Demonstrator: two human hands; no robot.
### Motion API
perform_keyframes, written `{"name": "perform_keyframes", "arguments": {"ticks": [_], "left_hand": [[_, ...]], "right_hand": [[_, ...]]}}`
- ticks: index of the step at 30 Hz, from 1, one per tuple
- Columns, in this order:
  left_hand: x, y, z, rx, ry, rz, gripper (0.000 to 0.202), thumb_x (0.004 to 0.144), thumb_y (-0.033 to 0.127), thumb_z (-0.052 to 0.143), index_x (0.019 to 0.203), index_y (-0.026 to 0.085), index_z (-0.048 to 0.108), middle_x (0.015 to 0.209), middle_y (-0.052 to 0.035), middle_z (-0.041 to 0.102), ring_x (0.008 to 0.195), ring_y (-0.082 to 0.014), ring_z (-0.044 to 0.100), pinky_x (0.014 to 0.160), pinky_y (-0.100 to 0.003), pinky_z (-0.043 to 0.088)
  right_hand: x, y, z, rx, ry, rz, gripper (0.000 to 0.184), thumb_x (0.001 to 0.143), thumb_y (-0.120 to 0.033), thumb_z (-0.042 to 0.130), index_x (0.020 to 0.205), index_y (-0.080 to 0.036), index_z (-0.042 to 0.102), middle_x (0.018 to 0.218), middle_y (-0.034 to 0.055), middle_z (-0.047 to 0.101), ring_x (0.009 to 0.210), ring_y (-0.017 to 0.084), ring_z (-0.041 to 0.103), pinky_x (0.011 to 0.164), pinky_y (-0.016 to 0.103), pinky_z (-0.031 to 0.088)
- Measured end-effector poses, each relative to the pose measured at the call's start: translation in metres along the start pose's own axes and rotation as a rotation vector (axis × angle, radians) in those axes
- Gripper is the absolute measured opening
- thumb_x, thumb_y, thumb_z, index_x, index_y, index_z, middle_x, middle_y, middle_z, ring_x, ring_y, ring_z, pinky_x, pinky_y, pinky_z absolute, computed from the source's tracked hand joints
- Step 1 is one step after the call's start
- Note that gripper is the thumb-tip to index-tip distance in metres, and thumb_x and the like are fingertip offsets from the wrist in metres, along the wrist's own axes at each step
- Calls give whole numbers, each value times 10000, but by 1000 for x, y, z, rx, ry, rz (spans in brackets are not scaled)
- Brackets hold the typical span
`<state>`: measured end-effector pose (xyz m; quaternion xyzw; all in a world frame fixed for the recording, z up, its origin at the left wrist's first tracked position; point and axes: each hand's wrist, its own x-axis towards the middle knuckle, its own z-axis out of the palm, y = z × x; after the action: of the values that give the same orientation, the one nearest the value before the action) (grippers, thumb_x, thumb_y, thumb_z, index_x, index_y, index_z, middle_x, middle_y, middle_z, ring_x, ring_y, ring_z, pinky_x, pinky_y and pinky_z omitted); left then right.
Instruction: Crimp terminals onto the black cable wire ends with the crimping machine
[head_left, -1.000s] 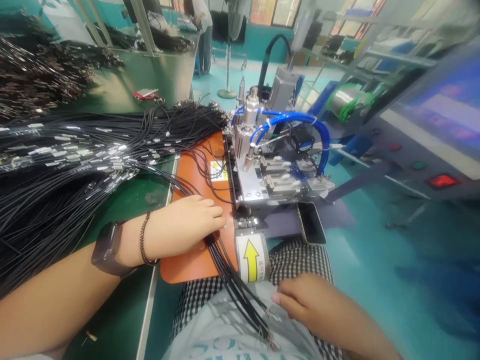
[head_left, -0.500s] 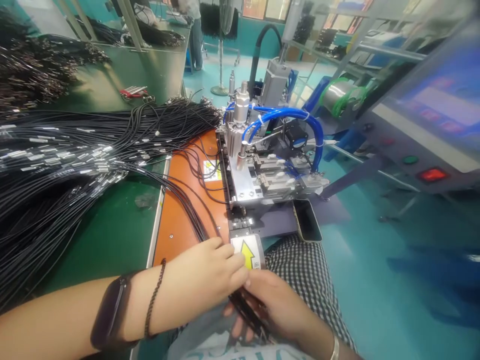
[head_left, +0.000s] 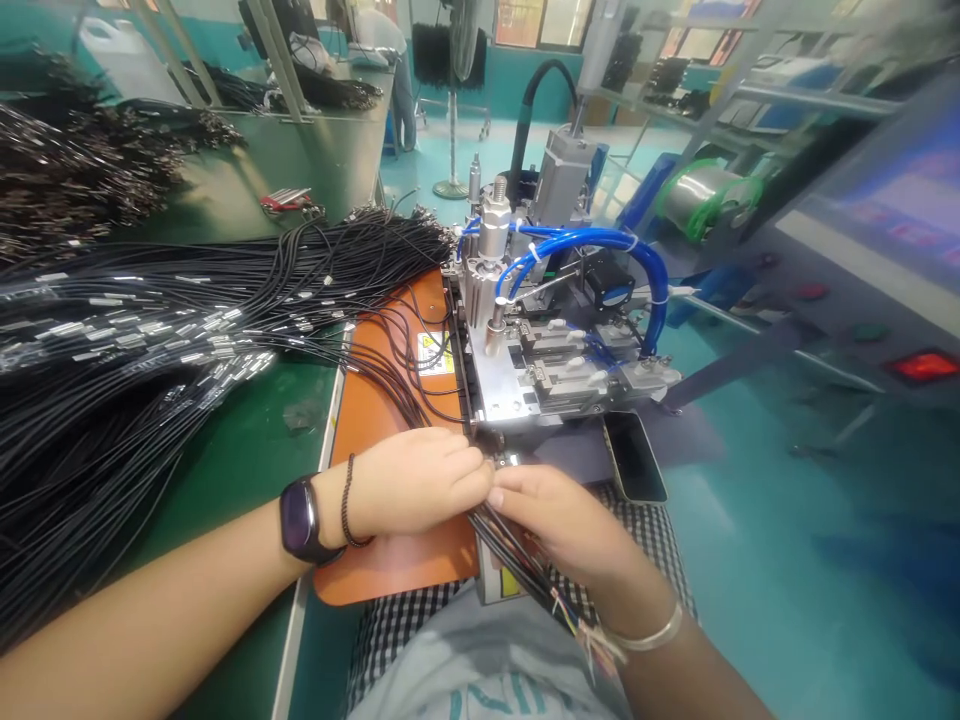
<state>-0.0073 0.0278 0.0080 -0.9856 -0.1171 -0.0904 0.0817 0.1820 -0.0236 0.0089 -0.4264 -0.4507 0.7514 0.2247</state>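
My left hand (head_left: 416, 480) rests on the orange mat (head_left: 375, 400), fingers pinched on a bunch of thin black cables (head_left: 517, 560). My right hand (head_left: 559, 520) meets it from the right, fingertips closed on the same cables just in front of the metal machine (head_left: 540, 350). The cables' stripped ends (head_left: 585, 630) trail back over my lap beneath my right wrist. A dark watch and a bead bracelet are on my left wrist, a silver bangle on my right.
A large heap of black cables (head_left: 135, 340) with metal sleeves covers the green bench on the left. A phone (head_left: 636, 458) lies right of the machine. Blue hoses (head_left: 600, 245) loop over the machine. A control panel with a red lamp (head_left: 919, 365) stands at right.
Both hands moved forward with the cable bunch, from my lap up to the machine's front edge. The yellow arrow label is now mostly hidden under my right hand.
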Motion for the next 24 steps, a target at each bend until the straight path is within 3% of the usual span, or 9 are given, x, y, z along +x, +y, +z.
{"name": "perform_keyframes", "arguments": {"ticks": [5, 10, 13, 15, 19, 24], "left_hand": [[-1, -6, 5, -3, -18, 28, 190, 900, 146, 366, 868, 176, 550, 676, -21, 534, 586, -151, 483, 531, -307, 395], [0, -6, 12, -23, 11, -23, 294, 905, 141, 354, 1166, 218, 467, 646, 6, 561, 530, -139, 509, 494, -273, 415], [1, -3, 11, -26, 69, -88, 237, 906, 138, 362, 1098, 154, 499, 881, -85, 673, 659, -173, 617, 552, -298, 515], [1, 1, 8, -43, 169, -116, 222, 902, 120, 371, 1073, 96, 511, 1066, -163, 660, 812, -211, 660, 644, -330, 571], [-2, 10, 7, -120, 319, -157, 287, 885, 74, 412, 1159, 45, 491, 1199, -220, 598, 1151, -255, 563, 906, -378, 544], [-10, 19, 14, -180, 370, -227, 254, 845, 62, 476, 1091, 86, 535, 1182, -194, 618, 1194, -226, 535, 948, -363, 527]], "right_hand": [[-9, -6, -12, -321, 105, 18, 303, 857, -389, 525, 649, -170, 521, 488, -43, 495, 430, 85, 467, 413, 199, 337], [-10, 1, -25, -98, 141, -52, 264, 844, -387, 561, 709, -160, 566, 639, -15, 563, 544, 91, 516, 495, 205, 428], [-9, 13, -31, 174, 136, -161, 239, 862, -393, 556, 963, -179, 589, 757, 19, 632, 639, 123, 596, 512, 214, 466], [-11, 20, -34, 253, 91, -241, 247, 862, -344, 576, 1053, -188, 584, 855, 54, 669, 746, 152, 641, 559, 232, 505], [-14, 25, -32, 104, 70, -345, 186, 858, -236, 601, 1038, -213, 640, 1014, 62, 668, 911, 157, 644, 804, 304, 531], [-9, 23, -23, -150, 270, -529, 115, 792, -241, 683, 905, -225, 692, 916, 40, 683, 849, 164, 648, 775, 295, 533]]}}
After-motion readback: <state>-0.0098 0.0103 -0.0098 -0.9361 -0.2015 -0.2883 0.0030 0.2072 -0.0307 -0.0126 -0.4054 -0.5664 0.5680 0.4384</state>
